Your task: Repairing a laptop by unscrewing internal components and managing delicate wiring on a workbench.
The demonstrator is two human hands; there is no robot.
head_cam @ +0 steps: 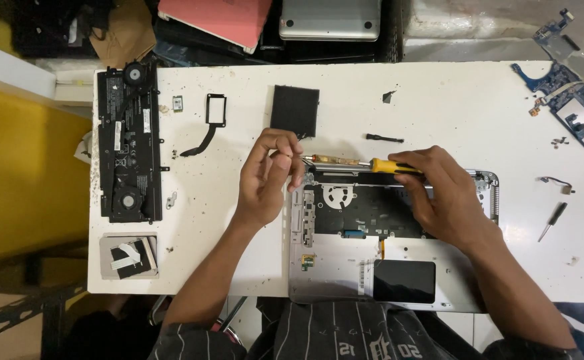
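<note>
- Fingers of the left hand (267, 175) pinch together at the tip of one yellow-handled screwdriver with an amber shaft (362, 163); the right hand (444, 190) clamps its handle.
- Screwdriver lies across the far edge of one opened silver laptop base (332, 267); a slip could gouge its dark inner board.
- Loose screws could roll away on the white table (452, 100).
- Counted: one black battery-and-fan assembly (130, 143), one black square pad (295, 110), two blue circuit boards (572, 83), one small black screwdriver (552, 221).
</note>
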